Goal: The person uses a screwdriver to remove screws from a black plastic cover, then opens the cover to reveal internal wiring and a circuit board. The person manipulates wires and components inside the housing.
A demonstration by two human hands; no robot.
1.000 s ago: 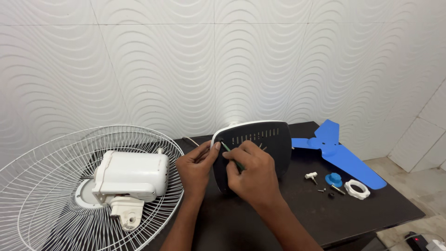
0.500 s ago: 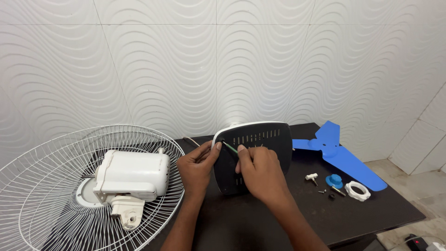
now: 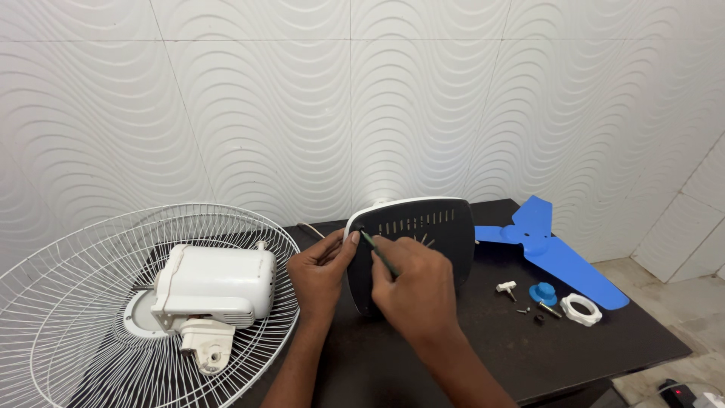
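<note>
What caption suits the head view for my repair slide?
Left hand steadies a black fan cover while right hand applies a screwdriver.

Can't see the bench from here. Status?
Left hand steadies dark fan cover. Right hand grips screwdriver, tip at cover's upper left corner. Nothing blocking.

Black slotted fan cover (image 3: 423, 242) with white rim, upright on dark table, thin green-handled screwdriver (image 3: 380, 254) against it
</note>
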